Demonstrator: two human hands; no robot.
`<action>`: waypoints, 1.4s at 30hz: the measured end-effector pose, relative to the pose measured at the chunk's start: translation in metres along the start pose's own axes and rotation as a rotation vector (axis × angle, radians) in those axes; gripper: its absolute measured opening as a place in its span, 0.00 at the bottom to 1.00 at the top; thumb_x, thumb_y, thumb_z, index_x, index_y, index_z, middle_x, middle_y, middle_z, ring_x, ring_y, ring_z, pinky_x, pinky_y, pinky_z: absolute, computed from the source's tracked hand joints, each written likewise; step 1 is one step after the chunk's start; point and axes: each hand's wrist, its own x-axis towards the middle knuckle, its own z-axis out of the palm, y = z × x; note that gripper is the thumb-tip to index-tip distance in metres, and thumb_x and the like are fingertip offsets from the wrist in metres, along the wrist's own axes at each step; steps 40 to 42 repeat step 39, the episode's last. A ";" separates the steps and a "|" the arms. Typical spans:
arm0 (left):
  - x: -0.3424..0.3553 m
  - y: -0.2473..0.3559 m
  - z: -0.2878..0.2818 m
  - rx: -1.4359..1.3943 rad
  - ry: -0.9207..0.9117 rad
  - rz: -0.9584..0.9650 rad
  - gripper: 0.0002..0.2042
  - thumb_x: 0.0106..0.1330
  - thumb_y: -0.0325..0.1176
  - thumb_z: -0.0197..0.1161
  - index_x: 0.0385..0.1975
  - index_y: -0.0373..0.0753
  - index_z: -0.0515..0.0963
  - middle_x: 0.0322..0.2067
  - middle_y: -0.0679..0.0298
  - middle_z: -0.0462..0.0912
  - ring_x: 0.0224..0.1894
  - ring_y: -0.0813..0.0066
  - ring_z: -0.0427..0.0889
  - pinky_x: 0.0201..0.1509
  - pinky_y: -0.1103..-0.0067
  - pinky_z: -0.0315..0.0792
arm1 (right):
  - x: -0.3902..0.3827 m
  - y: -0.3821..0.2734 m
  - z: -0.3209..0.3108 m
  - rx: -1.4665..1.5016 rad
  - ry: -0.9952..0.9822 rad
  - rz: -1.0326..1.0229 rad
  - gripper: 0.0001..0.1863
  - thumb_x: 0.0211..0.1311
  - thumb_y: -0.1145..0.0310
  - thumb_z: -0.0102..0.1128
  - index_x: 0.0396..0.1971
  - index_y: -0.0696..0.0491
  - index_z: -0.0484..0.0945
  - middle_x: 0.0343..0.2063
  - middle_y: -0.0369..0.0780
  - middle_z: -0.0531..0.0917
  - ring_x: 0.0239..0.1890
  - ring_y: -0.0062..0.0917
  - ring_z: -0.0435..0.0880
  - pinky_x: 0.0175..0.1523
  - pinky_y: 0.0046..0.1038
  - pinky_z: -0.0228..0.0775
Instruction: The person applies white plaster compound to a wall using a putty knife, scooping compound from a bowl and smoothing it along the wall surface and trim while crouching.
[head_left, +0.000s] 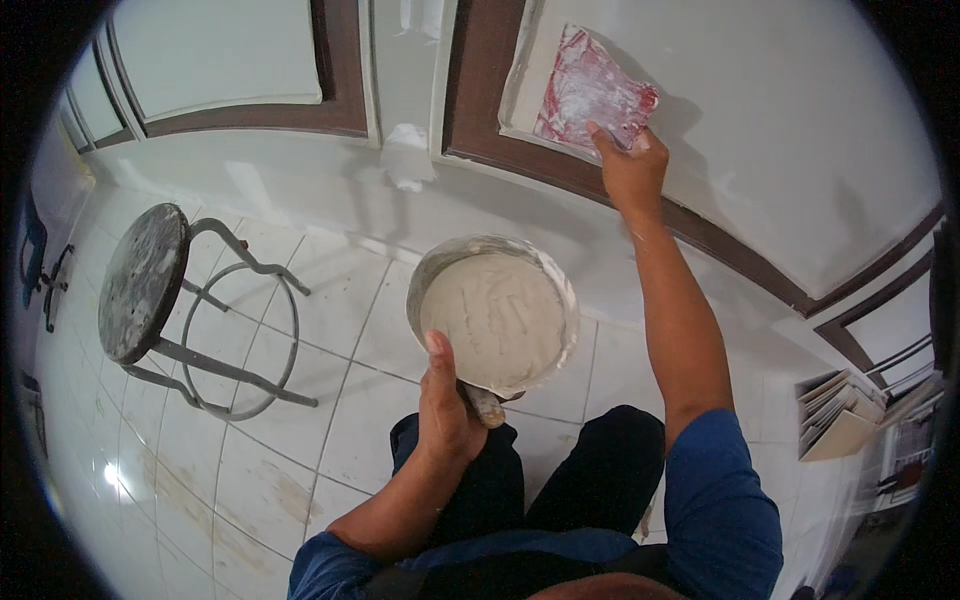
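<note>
My left hand (447, 405) holds a round tub (417, 300) up over my knees, its thumb along the outside near the rim. Pale, wet-looking putty (492, 320) nearly fills the tub, its surface ridged. By the palm a smeared stub like a handle (486, 406) sticks out; I cannot tell whether it belongs to the tub. Up at the wall, my right hand (633, 165) pinches the lower corner of a red flat scraper (590, 95) coated with white putty. The scraper lies against or close to the white panel (760, 130), by its lower left corner.
Brown trim (480, 80) frames the panel, with a white patch (407, 158) on the wall strip left of it. A paint-spattered round stool (145, 285) with metal legs stands at left on stained floor tiles (335, 440). Upright boards or folders (840, 415) lean at right.
</note>
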 end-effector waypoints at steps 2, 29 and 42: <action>-0.001 0.000 0.005 0.013 0.005 0.000 0.43 0.65 0.68 0.47 0.65 0.32 0.56 0.56 0.50 0.72 0.50 0.59 0.80 0.44 0.68 0.79 | 0.002 0.016 -0.015 -0.025 -0.002 0.008 0.12 0.55 0.70 0.70 0.36 0.61 0.81 0.33 0.43 0.87 0.36 0.25 0.83 0.46 0.29 0.72; 0.005 -0.009 0.005 0.087 0.026 -0.020 0.45 0.61 0.74 0.43 0.66 0.39 0.55 0.54 0.53 0.73 0.45 0.61 0.82 0.33 0.70 0.82 | -0.018 0.010 -0.177 -0.025 0.258 0.223 0.22 0.56 0.70 0.72 0.50 0.60 0.78 0.42 0.37 0.84 0.42 0.20 0.80 0.49 0.22 0.70; 0.002 0.003 0.003 0.118 0.010 0.025 0.46 0.60 0.75 0.44 0.67 0.40 0.55 0.56 0.54 0.73 0.47 0.60 0.82 0.35 0.70 0.82 | -0.002 -0.004 -0.008 0.304 -0.063 0.125 0.14 0.59 0.70 0.68 0.42 0.62 0.80 0.38 0.39 0.85 0.39 0.20 0.79 0.50 0.24 0.69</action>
